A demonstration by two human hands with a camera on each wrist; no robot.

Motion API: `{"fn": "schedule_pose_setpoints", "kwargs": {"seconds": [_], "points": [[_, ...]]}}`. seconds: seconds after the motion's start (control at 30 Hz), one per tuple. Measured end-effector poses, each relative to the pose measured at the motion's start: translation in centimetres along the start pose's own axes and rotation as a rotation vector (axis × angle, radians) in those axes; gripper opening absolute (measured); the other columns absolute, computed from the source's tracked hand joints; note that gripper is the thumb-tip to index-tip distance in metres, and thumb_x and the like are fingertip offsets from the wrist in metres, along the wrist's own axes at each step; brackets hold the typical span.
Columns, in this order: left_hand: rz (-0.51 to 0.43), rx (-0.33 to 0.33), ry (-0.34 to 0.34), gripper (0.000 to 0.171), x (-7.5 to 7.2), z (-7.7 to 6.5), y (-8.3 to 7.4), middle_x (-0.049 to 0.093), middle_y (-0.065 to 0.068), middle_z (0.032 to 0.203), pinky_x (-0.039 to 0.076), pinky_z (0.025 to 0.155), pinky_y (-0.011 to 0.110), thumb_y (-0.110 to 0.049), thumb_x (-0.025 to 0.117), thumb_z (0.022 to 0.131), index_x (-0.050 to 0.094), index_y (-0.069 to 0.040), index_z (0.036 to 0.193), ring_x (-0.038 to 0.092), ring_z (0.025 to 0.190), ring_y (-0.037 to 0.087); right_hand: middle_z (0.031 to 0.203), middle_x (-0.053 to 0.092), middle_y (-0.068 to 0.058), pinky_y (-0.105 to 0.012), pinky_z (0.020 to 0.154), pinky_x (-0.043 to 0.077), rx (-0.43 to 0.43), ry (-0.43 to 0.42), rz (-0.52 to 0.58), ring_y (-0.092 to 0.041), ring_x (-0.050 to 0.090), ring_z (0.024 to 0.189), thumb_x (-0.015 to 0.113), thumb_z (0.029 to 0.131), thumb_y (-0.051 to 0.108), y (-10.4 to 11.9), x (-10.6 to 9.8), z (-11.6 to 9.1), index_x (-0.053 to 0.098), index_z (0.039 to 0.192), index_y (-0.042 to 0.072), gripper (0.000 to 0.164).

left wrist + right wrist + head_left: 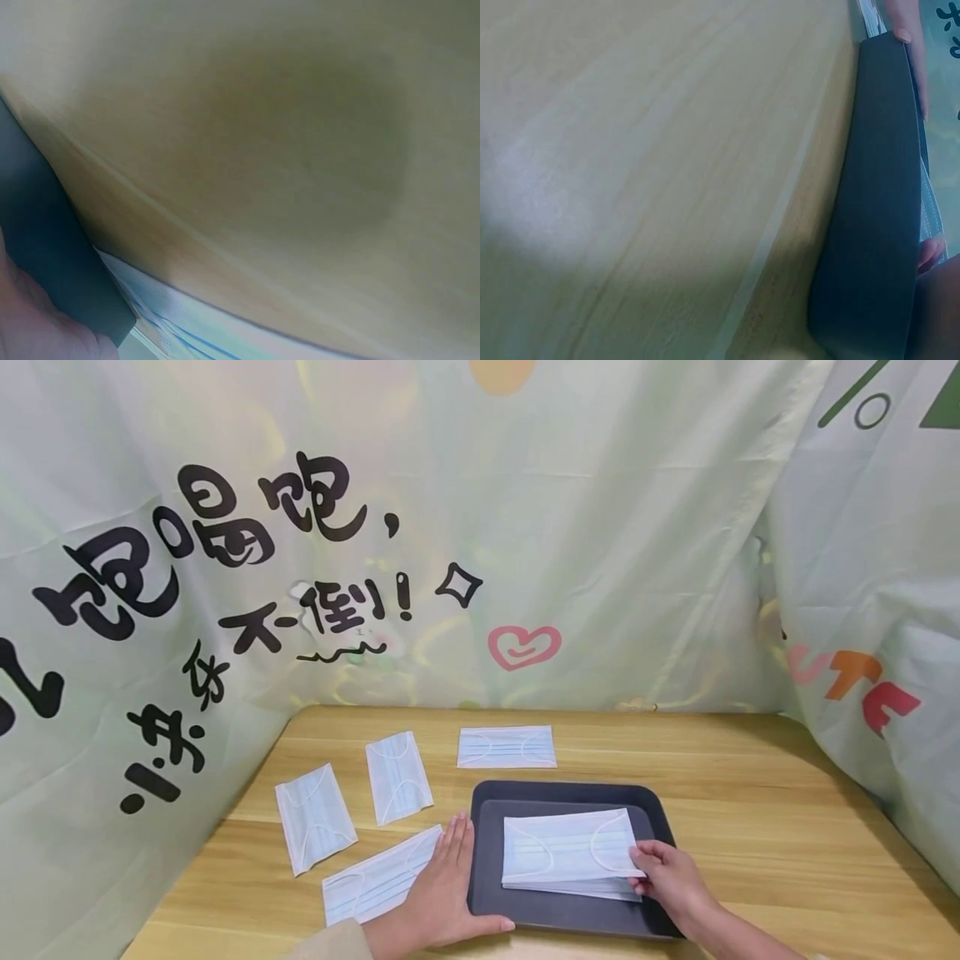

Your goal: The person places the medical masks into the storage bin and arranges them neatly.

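A dark grey tray lies on the table with a small pile of pale blue face masks inside it. My right hand pinches the right end of the top face mask, over the others. Along the tray's left side, my left hand rests with straight fingers, its thumb stretched toward the front edge. Partly behind that hand is a loose face mask. In the right wrist view, the tray's outer wall hides most of the right hand; only some fingers show.
Three more face masks lie apart on the wooden table: one at the far left, one beside it, one behind the tray. Printed curtains hang around the table's back and sides.
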State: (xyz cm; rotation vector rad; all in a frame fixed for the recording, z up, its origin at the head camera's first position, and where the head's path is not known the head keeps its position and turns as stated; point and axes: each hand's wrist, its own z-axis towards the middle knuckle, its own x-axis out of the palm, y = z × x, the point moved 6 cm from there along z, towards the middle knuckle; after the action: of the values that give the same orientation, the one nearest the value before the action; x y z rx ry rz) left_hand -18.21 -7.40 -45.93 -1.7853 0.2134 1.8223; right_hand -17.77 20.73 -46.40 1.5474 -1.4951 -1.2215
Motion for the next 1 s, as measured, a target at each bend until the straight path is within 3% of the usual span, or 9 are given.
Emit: {"fn": "schedule_pose_setpoints", "kwargs": {"seconds": [0.27, 0.4, 0.53, 0.73, 0.83, 0.97, 1.0], "points": [[-0.014, 0.003, 0.003, 0.122, 0.0, -0.1, -0.1, 0.015, 0.025, 0.153, 0.026, 0.111, 0.049, -0.079, 0.054, 0.067, 0.016, 0.009, 0.144, 0.015, 0.142, 0.037, 0.068, 0.055, -0.001, -0.023, 0.052, 0.048, -0.046, -0.001, -0.060, -0.011, 0.056, 0.059, 0.046, 0.090, -0.002, 0.0, 0.0, -0.3, 0.043, 0.111, -0.018, 0.027], [0.000, 0.011, -0.004, 0.124, 0.0, -0.1, -0.2, 0.015, 0.026, 0.152, 0.026, 0.112, 0.048, -0.081, 0.051, 0.067, 0.016, 0.009, 0.144, 0.016, 0.142, 0.038, 0.069, 0.056, -0.002, -0.023, 0.052, 0.050, -0.029, -0.008, -0.102, -0.011, 0.057, 0.058, 0.048, 0.088, -0.001, 0.0, -0.3, -0.6, 0.043, 0.112, -0.020, 0.030], [0.000, 0.014, -0.003, 0.124, 0.0, -0.1, -0.3, 0.014, 0.026, 0.152, 0.025, 0.112, 0.047, -0.082, 0.050, 0.067, 0.016, 0.009, 0.144, 0.015, 0.142, 0.038, 0.074, 0.058, -0.008, -0.028, 0.055, 0.053, -0.019, -0.009, -0.247, -0.013, 0.059, 0.061, 0.049, 0.088, 0.005, 0.5, -0.7, -1.0, 0.043, 0.114, -0.021, 0.037], [-0.004, 0.010, 0.010, 0.125, 0.0, 0.0, -0.2, 0.012, 0.026, 0.153, 0.025, 0.112, 0.048, -0.083, 0.048, 0.067, 0.015, 0.009, 0.144, 0.013, 0.142, 0.037, 0.084, 0.060, -0.011, -0.027, 0.058, 0.052, -0.136, -0.007, -0.436, -0.013, 0.057, 0.070, 0.052, 0.086, 0.004, 2.0, -1.7, -2.3, 0.045, 0.116, -0.019, 0.038], [0.011, 0.009, 0.020, 0.126, -0.1, 0.1, -0.1, 0.011, 0.026, 0.153, 0.024, 0.112, 0.048, -0.085, 0.047, 0.066, 0.015, 0.009, 0.144, 0.012, 0.142, 0.037, 0.086, 0.061, -0.009, -0.023, 0.058, 0.048, -0.282, -0.052, -0.549, -0.010, 0.055, 0.072, 0.057, 0.085, 0.005, 3.0, -2.0, -3.0, 0.053, 0.114, -0.013, 0.034], [0.010, 0.007, 0.038, 0.125, -0.2, 0.0, 0.1, 0.010, 0.025, 0.153, 0.023, 0.113, 0.048, -0.084, 0.046, 0.067, 0.014, 0.008, 0.145, 0.011, 0.143, 0.037, 0.103, 0.062, -0.017, -0.037, 0.077, 0.050, -0.660, -0.166, -0.839, -0.025, 0.060, 0.093, 0.069, 0.082, 0.018, 3.9, -1.7, -4.1, 0.055, 0.116, -0.009, 0.045], [0.001, 0.007, 0.043, 0.124, -0.3, 0.0, 0.1, 0.010, 0.025, 0.153, 0.023, 0.113, 0.049, -0.083, 0.047, 0.068, 0.014, 0.008, 0.145, 0.011, 0.143, 0.037, 0.111, 0.060, -0.020, -0.041, 0.090, 0.046, -0.745, -0.189, -0.913, -0.030, 0.058, 0.101, 0.071, 0.081, 0.024, 3.7, -1.6, -4.3, 0.052, 0.120, -0.009, 0.054]]}}
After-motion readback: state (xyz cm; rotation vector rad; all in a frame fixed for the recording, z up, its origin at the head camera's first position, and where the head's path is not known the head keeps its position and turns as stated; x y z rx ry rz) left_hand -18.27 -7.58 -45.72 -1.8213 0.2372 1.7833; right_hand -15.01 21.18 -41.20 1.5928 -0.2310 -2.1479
